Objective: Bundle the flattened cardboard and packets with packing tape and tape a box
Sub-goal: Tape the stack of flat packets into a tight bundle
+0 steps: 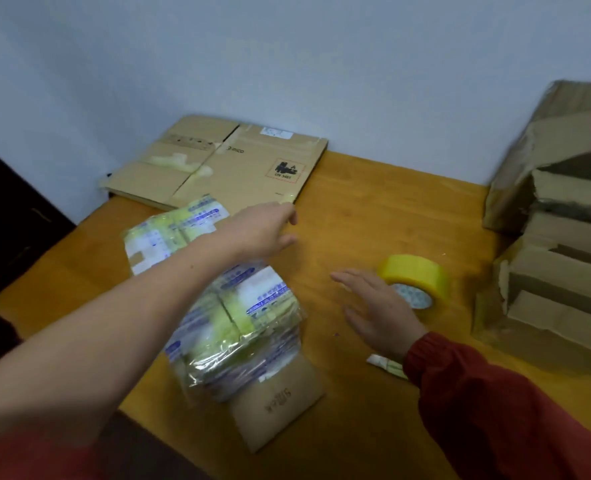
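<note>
A flattened cardboard box (238, 161) lies at the far left of the wooden table (373, 209), against the wall. My left hand (263, 226) reaches toward its near edge, fingers relaxed and holding nothing. Under that forearm lies a stack of yellow-green plastic packets (242, 327) on a small piece of cardboard (280, 407). More packets (162, 237) lie behind it to the left. A roll of yellow packing tape (415, 278) lies to the right. My right hand (377, 310) hovers flat beside the roll with fingers spread.
Torn cardboard boxes (564, 216) are piled at the table's right edge. A small folded paper scrap (387, 365) lies by my right wrist. A dark cabinet (13, 220) stands left of the table. The wall runs close behind.
</note>
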